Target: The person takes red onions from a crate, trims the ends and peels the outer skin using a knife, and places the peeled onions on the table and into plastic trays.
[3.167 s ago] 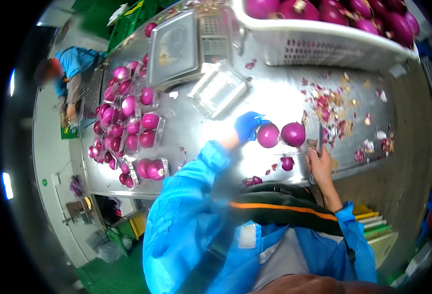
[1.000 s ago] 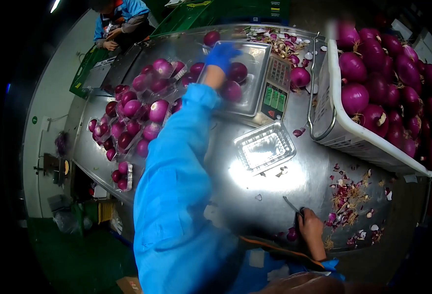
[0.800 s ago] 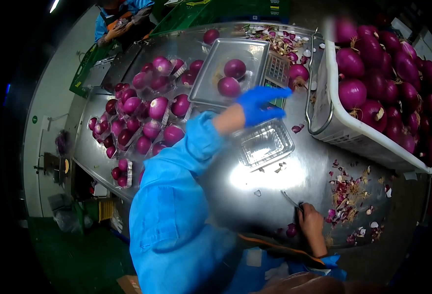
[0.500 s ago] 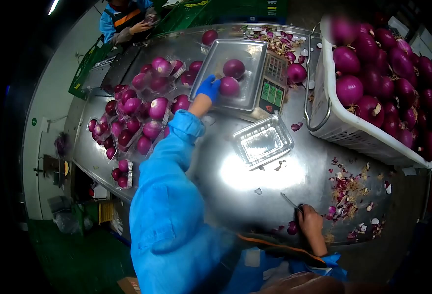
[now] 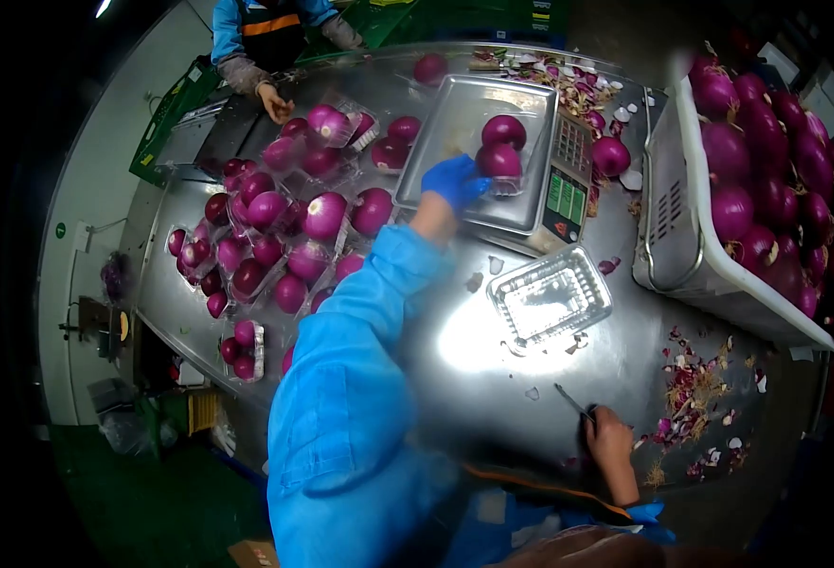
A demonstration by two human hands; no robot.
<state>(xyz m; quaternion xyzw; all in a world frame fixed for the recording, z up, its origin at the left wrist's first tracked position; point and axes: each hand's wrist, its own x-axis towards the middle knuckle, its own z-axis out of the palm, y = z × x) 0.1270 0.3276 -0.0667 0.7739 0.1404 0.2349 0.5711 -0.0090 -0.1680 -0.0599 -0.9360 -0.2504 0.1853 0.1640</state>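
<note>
metal table (image 5: pixel 474 398), green floor (image 5: pixel 152 502): two onions (image 5: pixel 502 151) sit two o'clock from left hand (image 5: pixel 453 183), hold unclear; right hand (image 5: pixel 612 443) clasps knife (image 5: pixel 573 399).

There is one grey digital scale (image 5: pixel 566 195), bearing one rectangular metal pan (image 5: pixel 445 123) with two round purple onions (image 5: pixel 500 159). Beside it is one clear rectangular plastic tray (image 5: pixel 551 298). One white perforated plastic crate (image 5: pixel 665 208) holds onions overlapping beyond counting. The wearer's one bare right hand (image 5: pixel 610 441) holds one thin metal knife (image 5: pixel 573 401).
</note>
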